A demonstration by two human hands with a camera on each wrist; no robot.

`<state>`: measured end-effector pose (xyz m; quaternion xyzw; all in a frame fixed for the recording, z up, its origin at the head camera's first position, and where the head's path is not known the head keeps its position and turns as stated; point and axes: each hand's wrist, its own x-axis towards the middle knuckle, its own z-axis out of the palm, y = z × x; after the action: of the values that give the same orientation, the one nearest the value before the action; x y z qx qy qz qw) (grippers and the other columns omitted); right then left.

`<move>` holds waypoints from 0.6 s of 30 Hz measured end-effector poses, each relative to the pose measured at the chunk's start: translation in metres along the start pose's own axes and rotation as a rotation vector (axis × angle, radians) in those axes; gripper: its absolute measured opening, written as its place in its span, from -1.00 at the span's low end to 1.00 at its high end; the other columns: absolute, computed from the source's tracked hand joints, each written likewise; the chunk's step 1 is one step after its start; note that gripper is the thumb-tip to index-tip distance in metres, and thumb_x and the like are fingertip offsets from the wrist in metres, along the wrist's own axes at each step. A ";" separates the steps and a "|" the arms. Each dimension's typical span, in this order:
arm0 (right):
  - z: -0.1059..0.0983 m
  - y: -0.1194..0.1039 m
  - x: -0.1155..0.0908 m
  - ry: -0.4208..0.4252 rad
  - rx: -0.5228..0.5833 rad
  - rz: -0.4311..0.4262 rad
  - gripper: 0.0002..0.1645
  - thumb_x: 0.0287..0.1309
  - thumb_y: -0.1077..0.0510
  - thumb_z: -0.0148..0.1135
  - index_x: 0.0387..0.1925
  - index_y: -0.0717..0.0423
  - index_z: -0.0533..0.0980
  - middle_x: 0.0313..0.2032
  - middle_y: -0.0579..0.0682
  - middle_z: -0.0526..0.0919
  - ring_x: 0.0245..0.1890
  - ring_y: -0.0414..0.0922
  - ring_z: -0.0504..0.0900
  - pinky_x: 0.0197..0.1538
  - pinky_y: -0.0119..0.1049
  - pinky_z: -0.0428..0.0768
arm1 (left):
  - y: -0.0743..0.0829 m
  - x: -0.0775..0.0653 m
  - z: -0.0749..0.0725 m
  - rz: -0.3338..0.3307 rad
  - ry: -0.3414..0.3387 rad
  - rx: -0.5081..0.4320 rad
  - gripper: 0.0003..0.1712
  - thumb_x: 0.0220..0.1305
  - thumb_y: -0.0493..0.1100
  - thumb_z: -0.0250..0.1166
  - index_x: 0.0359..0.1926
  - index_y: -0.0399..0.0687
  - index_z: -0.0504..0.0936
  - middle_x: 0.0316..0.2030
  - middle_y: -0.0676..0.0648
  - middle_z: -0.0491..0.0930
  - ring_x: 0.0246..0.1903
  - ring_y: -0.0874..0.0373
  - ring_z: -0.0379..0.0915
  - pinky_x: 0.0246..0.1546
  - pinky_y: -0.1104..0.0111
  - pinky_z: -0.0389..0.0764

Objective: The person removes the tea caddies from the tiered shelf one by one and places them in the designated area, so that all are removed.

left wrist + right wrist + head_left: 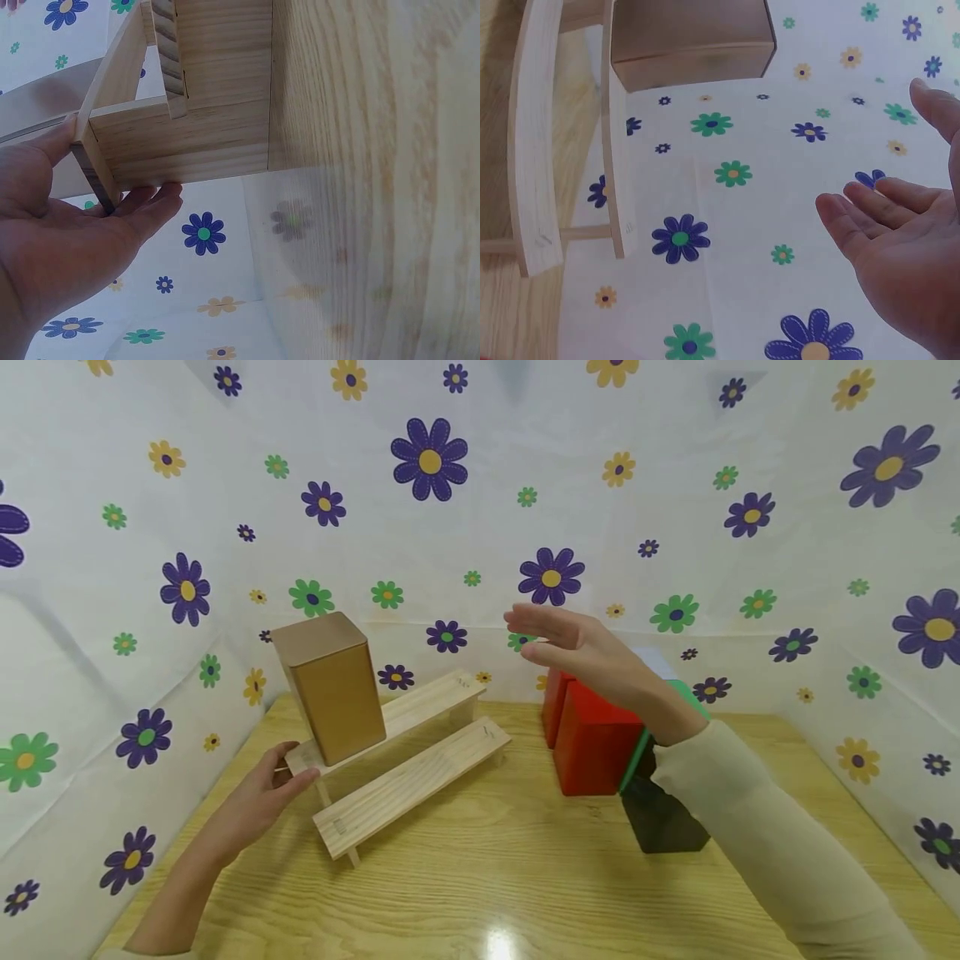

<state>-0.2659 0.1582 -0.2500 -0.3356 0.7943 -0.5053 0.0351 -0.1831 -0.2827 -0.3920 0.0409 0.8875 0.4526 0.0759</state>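
A light wooden two-step shelf (420,781) stands slanted on the table at the left. On the near end of its upper step rests a tall gold-brown box (341,702), upright, its lower part also seen in the right wrist view. My left hand (251,802) grips that same end of the upper step, the thumb on one side and fingers on the other; in the left wrist view the fingertips (169,196) lie against the end leg board. Up in the air over the red boxes, my right hand (588,652) holds nothing, its fingers extended, palm towards the shelf.
Two red boxes (596,747) stand to the right, partly behind my right forearm. Beside them are a green-edged item (636,758), mostly hidden, and a black box (666,822). White flower-printed cloth (480,527) walls the wooden table (480,893) at the back and sides.
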 end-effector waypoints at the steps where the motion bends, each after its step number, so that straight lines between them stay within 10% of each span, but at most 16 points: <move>1: 0.003 0.002 0.005 -0.002 0.003 -0.009 -0.27 0.45 0.01 0.22 0.56 -0.03 0.27 0.45 -0.03 0.41 0.45 -0.07 0.37 0.39 0.11 0.37 | 0.001 0.000 0.000 -0.001 0.001 -0.001 0.01 0.58 0.23 0.08 0.60 -0.35 -0.16 0.36 -0.48 0.19 0.28 -0.34 0.30 0.12 -0.06 0.51; 18: 0.053 0.011 0.075 -0.084 0.113 -0.057 -0.24 0.45 0.00 0.20 0.57 0.02 0.23 0.47 -0.05 0.40 0.46 -0.05 0.35 0.42 -0.04 0.35 | 0.004 -0.002 0.001 -0.011 0.011 0.003 0.00 0.57 0.24 0.10 0.60 -0.32 -0.14 0.36 -0.46 0.19 0.29 -0.32 0.29 0.12 -0.05 0.50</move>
<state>-0.3086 0.0771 -0.2640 -0.3763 0.7524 -0.5358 0.0729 -0.1813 -0.2797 -0.3889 0.0338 0.8888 0.4511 0.0736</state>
